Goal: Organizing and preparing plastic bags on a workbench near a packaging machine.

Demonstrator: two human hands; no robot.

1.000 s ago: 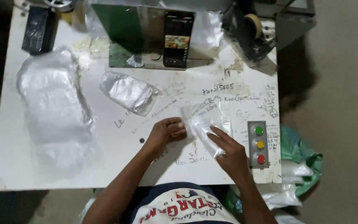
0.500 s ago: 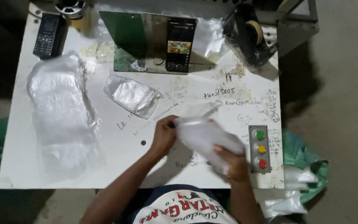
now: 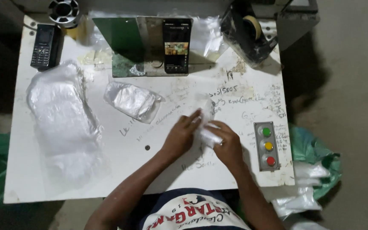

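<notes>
While both hands work close together over the white table (image 3: 120, 170), they grip one small clear bag (image 3: 206, 127) between them. The left hand (image 3: 181, 137) presses its fingers on the bag's left edge, and the right hand (image 3: 228, 144) is closed on the bag's lower right end, thumb on top. The bag sits just left of the button box (image 3: 266, 145), which carries a green, a yellow and a red button and lies at the table's right edge.

Farther left of the button box, past the hands, lies a filled bag (image 3: 132, 100), flat and shiny. Well left of that, near the table's left edge, a long pile of bags (image 3: 64, 123) stretches down the table. Up and left of the button box a smartphone (image 3: 176, 46) leans with its screen lit against a green and metal stand (image 3: 139, 47). A dark keypad phone (image 3: 44, 46) lies at the far left corner, with a tape reel (image 3: 63, 11) just beside it. Straight above the button box stands a tape dispenser (image 3: 248, 35). Handwriting covers the table between the dispenser and the box.
</notes>
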